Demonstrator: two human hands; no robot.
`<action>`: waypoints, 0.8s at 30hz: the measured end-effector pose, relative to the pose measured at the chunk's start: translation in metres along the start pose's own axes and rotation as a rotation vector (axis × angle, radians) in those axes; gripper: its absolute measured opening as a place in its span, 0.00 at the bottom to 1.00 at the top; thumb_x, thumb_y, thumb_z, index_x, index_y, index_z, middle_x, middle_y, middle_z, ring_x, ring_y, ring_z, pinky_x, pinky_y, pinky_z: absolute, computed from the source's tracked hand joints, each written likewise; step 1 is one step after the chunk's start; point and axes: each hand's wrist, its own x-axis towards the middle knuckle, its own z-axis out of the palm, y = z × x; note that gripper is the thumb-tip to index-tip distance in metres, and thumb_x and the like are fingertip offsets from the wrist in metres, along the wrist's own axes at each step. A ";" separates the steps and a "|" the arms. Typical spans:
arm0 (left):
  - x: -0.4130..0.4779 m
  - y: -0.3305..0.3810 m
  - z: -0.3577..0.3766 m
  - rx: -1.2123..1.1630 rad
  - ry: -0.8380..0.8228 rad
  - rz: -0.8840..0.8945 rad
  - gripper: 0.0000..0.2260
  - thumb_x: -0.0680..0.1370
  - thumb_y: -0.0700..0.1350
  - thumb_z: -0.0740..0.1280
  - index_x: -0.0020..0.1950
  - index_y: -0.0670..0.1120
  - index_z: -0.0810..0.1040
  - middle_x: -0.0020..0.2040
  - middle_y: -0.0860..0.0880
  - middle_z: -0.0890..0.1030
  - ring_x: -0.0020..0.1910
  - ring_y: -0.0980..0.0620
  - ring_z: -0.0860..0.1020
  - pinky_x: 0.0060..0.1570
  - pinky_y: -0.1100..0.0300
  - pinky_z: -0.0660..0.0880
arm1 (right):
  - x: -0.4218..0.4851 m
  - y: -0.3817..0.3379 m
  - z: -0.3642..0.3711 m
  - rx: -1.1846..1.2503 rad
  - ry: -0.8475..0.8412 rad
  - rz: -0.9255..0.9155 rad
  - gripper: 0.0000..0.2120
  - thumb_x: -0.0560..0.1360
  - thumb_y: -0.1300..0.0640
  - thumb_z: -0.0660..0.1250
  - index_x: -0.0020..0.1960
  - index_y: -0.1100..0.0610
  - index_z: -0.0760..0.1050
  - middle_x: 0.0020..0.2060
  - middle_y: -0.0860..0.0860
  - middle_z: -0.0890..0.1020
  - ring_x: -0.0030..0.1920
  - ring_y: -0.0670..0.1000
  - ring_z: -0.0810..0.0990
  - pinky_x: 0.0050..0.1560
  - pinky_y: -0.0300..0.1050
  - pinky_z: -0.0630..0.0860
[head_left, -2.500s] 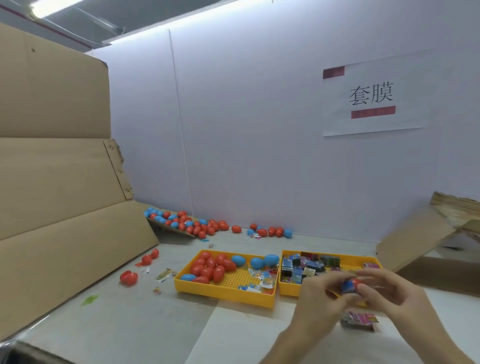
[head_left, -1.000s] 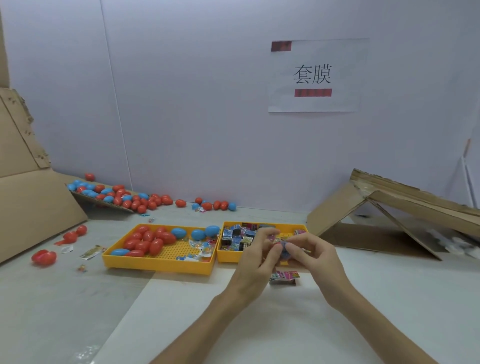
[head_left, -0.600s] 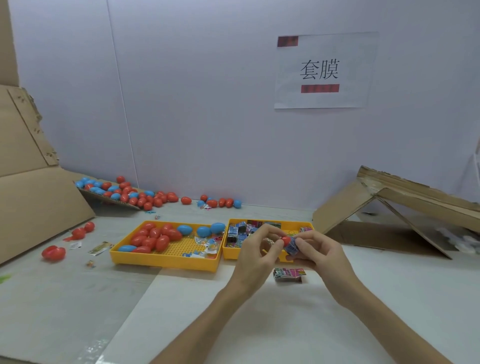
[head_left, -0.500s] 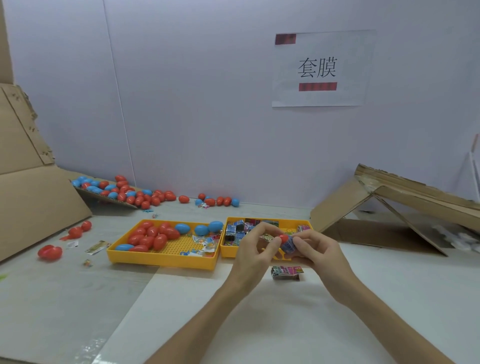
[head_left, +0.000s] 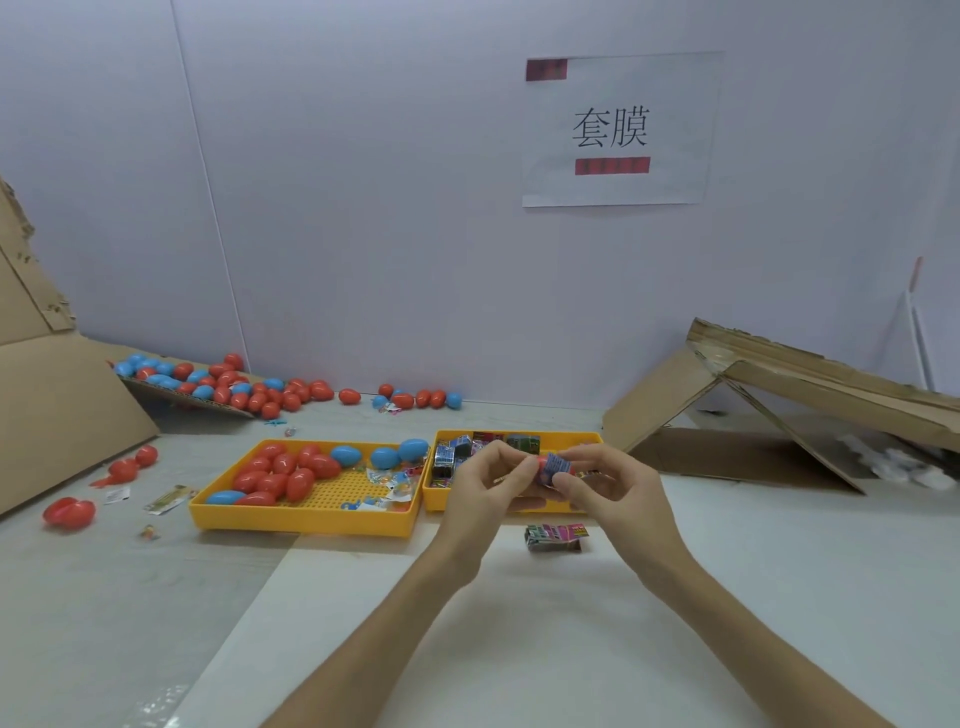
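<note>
**Both hands on one egg.** Your left hand (head_left: 485, 493) and right hand (head_left: 613, 488) meet above the pale, smooth bench (head_left: 571, 649), fingers curled. The left fingers pinch the bare end of a small, glossy red plastic egg (head_left: 541, 464). The right fingers pinch the blue printed film sleeve (head_left: 559, 464) that wraps the egg's other end.

On the bench just below your right fingers lies a loose pink-and-green printed sleeve (head_left: 553, 536). Directly behind your fingers stands a rectangular yellow plastic tray (head_left: 566, 435) holding a jumble of small printed sleeves. Just beside it, left of your left fingers, is a second yellow tray (head_left: 306, 522) with a perforated floor. It holds smooth red and blue eggs toward its far side and small clear packets (head_left: 387, 483) near its right end.

Farther behind, loose red and blue eggs (head_left: 291, 397) lie at the foot of the wall. Brown corrugated cardboard (head_left: 675, 400) leans beyond your right fingers.
</note>
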 end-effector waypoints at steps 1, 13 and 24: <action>0.000 0.001 0.000 -0.020 -0.011 -0.011 0.05 0.81 0.42 0.68 0.50 0.40 0.79 0.51 0.39 0.86 0.50 0.40 0.85 0.52 0.50 0.83 | 0.000 0.000 -0.001 0.012 0.001 0.003 0.13 0.69 0.51 0.75 0.52 0.52 0.84 0.45 0.50 0.86 0.44 0.51 0.86 0.42 0.43 0.81; -0.003 0.003 0.001 -0.120 -0.036 -0.069 0.05 0.81 0.41 0.67 0.49 0.40 0.77 0.49 0.37 0.85 0.49 0.40 0.86 0.48 0.55 0.82 | 0.001 0.000 -0.004 0.079 -0.045 0.049 0.14 0.69 0.53 0.75 0.55 0.55 0.85 0.46 0.52 0.87 0.48 0.52 0.87 0.46 0.39 0.81; 0.000 -0.002 0.001 0.061 0.009 -0.025 0.11 0.78 0.52 0.69 0.43 0.44 0.80 0.43 0.41 0.85 0.44 0.48 0.85 0.47 0.54 0.82 | 0.003 0.000 -0.002 -0.097 -0.042 0.015 0.08 0.75 0.54 0.74 0.54 0.50 0.84 0.46 0.45 0.86 0.48 0.46 0.84 0.47 0.37 0.78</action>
